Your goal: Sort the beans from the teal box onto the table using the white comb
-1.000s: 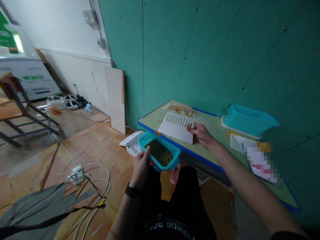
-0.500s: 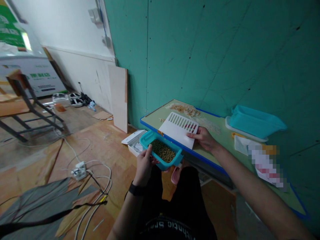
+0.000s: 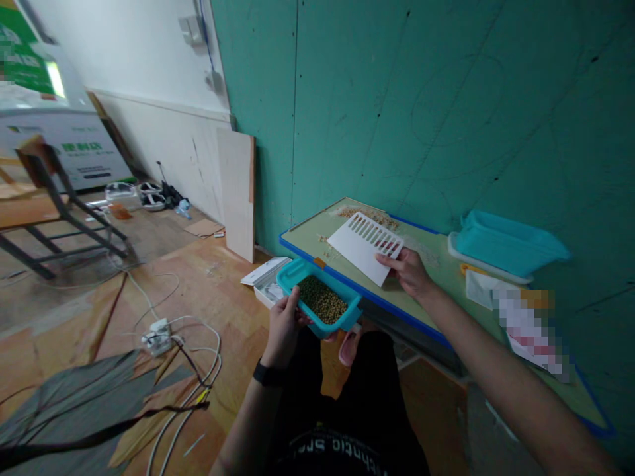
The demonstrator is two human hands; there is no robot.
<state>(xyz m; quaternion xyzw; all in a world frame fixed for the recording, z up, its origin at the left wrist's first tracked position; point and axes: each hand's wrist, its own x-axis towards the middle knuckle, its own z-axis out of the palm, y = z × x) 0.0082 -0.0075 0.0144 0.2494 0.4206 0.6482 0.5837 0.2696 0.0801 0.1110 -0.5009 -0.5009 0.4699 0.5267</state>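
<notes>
My left hand [image 3: 285, 324] grips the near side of a turquoise plastic container [image 3: 292, 270], its thumb over the rim. Green and yellowish beans [image 3: 325, 301] lie inside it. The container is held just off the table's blue front edge. In my right hand [image 3: 407, 270] is a white slotted plate [image 3: 358, 250], pinched at its right side and tilted over the table. Behind the plate a heap of yellowish beans [image 3: 391, 221] lies on the table, with a few loose ones [image 3: 325, 248] to its left. A patch of pale grains [image 3: 421, 248] is partly hidden by the plate.
On the table [image 3: 439, 304], a turquoise bin [image 3: 510, 244] rests on a white tray by the green wall. Packets [image 3: 528, 324], partly blurred, lie nearer on the right. An opened white box [image 3: 268, 281] is on the floor. A power strip [image 3: 157, 337] with cables lies left.
My right hand has moved the white plate up and slightly right, away from the table's front edge. My left hand and the turquoise container stay nearly in place.
</notes>
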